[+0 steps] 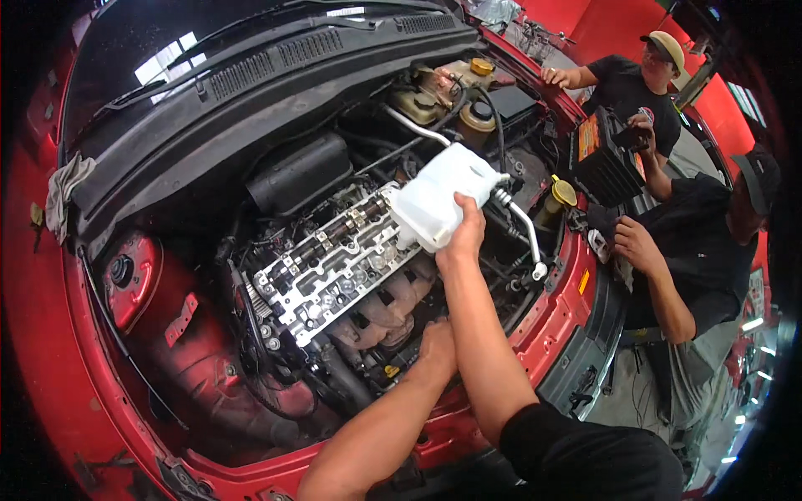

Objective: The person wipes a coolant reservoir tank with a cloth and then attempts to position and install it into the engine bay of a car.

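Note:
A white translucent plastic reservoir tank [439, 188] is held tilted over the right end of the opened engine. My right hand [465, 234] grips its near right side, thumb on the face, other fingers mostly hidden behind it. Beneath and left of the tank lies the bare metal cylinder head [338, 267], its camshafts and bores exposed. Down by the rusty exhaust manifold [380, 313], my left hand [438, 344] reaches into the bay at the engine's front. Its fingers are hidden from view among the parts. A metal pipe [526, 230] runs just right of the tank.
A co-worker at the far right holds a black car battery [603, 159]; another leans at the red front edge. A yellow-capped filler neck [563, 192] and a brown fluid reservoir [477, 125] stand right of the engine. A grey rag [68, 192] hangs on the left fender.

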`<state>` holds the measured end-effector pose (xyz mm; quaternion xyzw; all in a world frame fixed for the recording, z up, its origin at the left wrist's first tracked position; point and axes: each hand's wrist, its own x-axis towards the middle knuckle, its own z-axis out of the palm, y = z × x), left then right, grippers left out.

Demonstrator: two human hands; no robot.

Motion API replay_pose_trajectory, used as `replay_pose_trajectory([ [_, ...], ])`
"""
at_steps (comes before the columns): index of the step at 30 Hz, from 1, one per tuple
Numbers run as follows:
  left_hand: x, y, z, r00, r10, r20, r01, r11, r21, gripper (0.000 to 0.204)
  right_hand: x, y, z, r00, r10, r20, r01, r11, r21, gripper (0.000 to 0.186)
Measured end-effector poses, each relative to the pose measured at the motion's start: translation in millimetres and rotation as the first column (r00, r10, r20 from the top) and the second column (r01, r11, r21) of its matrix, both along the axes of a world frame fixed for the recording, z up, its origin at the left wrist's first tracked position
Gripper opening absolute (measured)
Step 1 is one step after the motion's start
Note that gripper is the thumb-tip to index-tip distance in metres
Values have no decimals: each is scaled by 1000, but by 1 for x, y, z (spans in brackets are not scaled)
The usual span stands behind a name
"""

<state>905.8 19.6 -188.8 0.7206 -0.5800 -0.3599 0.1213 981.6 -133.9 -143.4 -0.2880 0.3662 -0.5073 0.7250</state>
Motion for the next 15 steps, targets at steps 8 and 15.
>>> replay_pose_trajectory([
  [8, 9, -5, 37, 998, 43, -35, -39, 993, 110, 49, 2, -8, 6, 998, 60, -23, -61, 998, -24, 64],
  [15, 4, -4, 22, 993, 86, -79, -82, 995, 52, 50, 1, -6, 17, 995, -73, -72, 71, 997, -18, 73],
])
